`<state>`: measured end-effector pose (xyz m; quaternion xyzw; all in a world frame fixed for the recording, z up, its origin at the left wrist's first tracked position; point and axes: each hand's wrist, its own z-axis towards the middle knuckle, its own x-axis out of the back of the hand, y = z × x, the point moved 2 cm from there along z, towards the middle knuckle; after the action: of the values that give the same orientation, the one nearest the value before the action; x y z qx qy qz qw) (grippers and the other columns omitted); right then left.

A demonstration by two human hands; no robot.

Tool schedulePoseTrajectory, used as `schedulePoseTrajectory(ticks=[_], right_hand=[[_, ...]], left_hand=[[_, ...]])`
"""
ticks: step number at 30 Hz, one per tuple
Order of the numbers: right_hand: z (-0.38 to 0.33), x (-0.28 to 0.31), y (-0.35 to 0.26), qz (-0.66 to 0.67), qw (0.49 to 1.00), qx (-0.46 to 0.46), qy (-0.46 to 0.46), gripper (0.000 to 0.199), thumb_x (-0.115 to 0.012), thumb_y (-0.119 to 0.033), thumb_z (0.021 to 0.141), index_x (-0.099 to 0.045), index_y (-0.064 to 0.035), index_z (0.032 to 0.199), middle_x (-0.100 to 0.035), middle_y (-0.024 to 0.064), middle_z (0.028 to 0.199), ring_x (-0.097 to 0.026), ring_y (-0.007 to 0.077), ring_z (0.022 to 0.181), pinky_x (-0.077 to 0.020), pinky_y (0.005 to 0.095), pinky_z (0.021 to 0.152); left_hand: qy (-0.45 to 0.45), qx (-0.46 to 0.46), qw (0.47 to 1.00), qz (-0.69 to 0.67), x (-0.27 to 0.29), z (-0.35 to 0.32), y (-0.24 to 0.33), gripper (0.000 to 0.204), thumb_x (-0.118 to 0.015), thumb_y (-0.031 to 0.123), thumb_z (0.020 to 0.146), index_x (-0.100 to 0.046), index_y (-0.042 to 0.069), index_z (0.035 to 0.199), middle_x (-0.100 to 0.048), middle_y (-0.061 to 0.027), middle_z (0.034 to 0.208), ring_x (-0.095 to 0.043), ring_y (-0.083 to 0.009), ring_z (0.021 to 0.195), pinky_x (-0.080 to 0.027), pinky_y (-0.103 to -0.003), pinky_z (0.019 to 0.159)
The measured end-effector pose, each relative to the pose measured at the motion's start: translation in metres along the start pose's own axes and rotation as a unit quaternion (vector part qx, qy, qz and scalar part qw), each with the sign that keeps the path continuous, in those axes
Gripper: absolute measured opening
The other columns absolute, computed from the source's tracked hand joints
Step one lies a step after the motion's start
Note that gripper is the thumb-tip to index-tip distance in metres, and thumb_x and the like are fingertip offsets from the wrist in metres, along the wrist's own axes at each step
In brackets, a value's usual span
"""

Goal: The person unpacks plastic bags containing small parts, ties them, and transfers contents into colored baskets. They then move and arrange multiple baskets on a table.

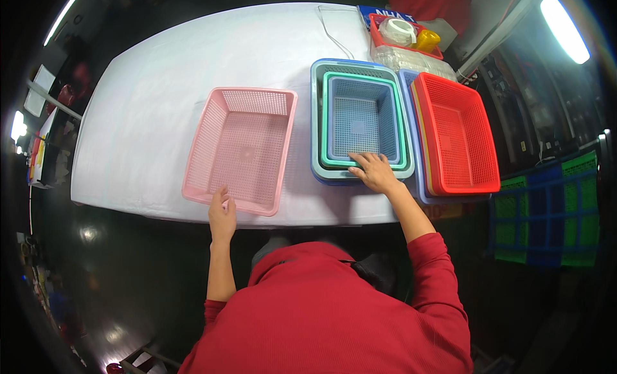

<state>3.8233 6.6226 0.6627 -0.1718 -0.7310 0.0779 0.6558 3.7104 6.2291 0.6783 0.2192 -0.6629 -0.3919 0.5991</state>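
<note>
A pink plastic mesh basket (pixel 250 142) lies on the white-covered table, left of centre. My left hand (pixel 223 213) is at its near rim, fingers closed over the edge. To the right stands a nested stack: a small blue basket (pixel 364 120) sits inside a green-rimmed basket (pixel 326 117), within a larger pale blue basket (pixel 317 142). Over the near rims of this stack lies my right hand (pixel 376 173), its fingers spread and touching the edge of the inner baskets. The undersides of both hands are hidden.
Right of the stack, a red basket (pixel 456 136) rests in other nested baskets, with a blue one (pixel 411 84) at the bottom. Behind them, a small red tray (pixel 375 36) holds a tape roll (pixel 398 32) and a yellow item. A white cord (pixel 331 36) lies at the far edge.
</note>
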Motion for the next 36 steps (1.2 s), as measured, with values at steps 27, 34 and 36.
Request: schedulePoseTrajectory(ticks=[27,34,36], right_hand=[[-0.052,0.177,-0.050,0.068,0.902,0.094,0.416,0.093,-0.078,-0.010,0.059,-0.028,-0.0208,0.136,-0.023,0.0182,0.137,-0.023,0.0404,0.128,-0.0266,0.0484,0.103],[-0.172,0.243,-0.018,-0.265,0.918,-0.017,0.295,0.041,-0.066,-0.008,0.063,-0.062,-0.0155,0.102,-0.062,0.0024,0.076,-0.061,0.0175,0.081,-0.0401,0.0413,0.092],[-0.188,0.239,-0.010,-0.250,0.900,-0.077,0.350,0.027,-0.064,-0.008,0.067,-0.063,-0.0127,0.093,-0.060,0.0029,0.065,-0.059,0.0179,0.057,-0.0466,0.0331,0.060]], left_hand=[[-0.107,-0.325,0.923,0.177,0.005,0.011,0.210,0.028,-0.059,0.005,0.073,-0.059,0.003,0.101,-0.062,-0.0157,0.086,-0.058,-0.0333,0.086,-0.040,-0.044,0.081],[-0.086,-0.600,0.777,0.171,-0.017,0.042,0.276,0.035,-0.061,0.002,0.071,-0.061,0.015,0.104,-0.058,-0.0019,0.111,-0.045,-0.0232,0.117,-0.019,-0.047,0.107],[0.039,-0.574,0.809,0.121,-0.036,0.060,0.299,0.036,-0.060,0.003,0.075,-0.059,0.015,0.109,-0.052,-0.0039,0.122,-0.042,-0.0255,0.120,-0.018,-0.048,0.107]])
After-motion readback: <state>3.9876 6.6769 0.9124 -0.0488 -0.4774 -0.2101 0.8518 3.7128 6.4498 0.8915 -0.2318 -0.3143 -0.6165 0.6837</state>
